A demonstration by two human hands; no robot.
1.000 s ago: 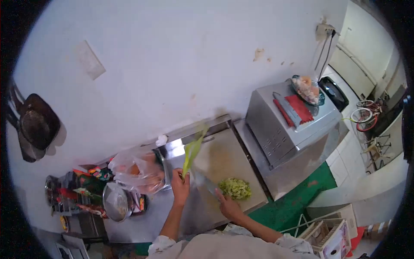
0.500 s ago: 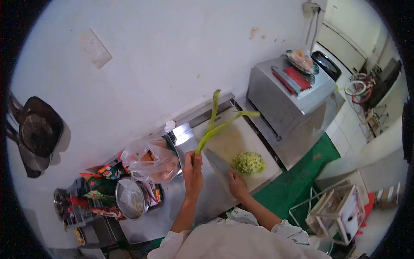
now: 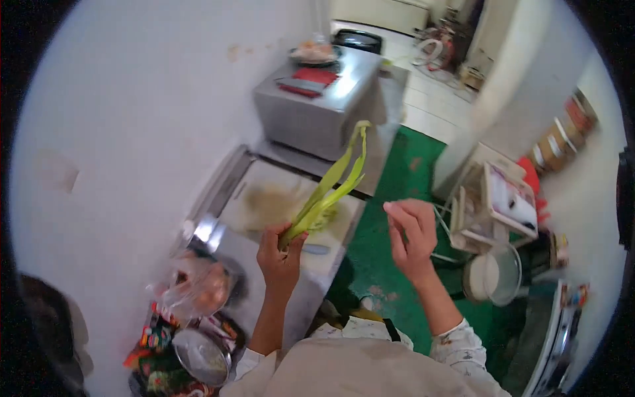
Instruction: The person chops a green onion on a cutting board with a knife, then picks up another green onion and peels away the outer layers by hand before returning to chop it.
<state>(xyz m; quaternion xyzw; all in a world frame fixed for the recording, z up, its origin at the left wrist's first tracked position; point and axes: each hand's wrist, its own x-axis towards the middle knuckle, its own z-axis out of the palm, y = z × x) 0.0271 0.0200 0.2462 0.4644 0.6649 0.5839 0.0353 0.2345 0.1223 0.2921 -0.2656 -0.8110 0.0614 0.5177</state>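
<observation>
My left hand (image 3: 279,258) is closed around the lower end of some long, pale green vegetable stalks (image 3: 334,182), which rise over the white cutting board (image 3: 248,210). Behind the stalks, a pile of chopped greens (image 3: 329,217) is partly hidden on the board. A knife (image 3: 315,249) lies at the board's near side, just right of my left hand, with much of it out of sight. My right hand (image 3: 415,235) is raised over the green floor, away from the board. Its fingers are bent and apart from the thumb, with nothing visible in them.
A steel box-like unit (image 3: 314,112) stands beyond the board, with a red packet (image 3: 312,81) on top. Left of me are a bag of round items (image 3: 205,284) and a metal bowl (image 3: 202,357). A rack (image 3: 493,198) stands at right.
My right hand has let go of the knife and moved right, off the board. The view has turned right. My left hand still holds the stalks, now hanging together more closely.
</observation>
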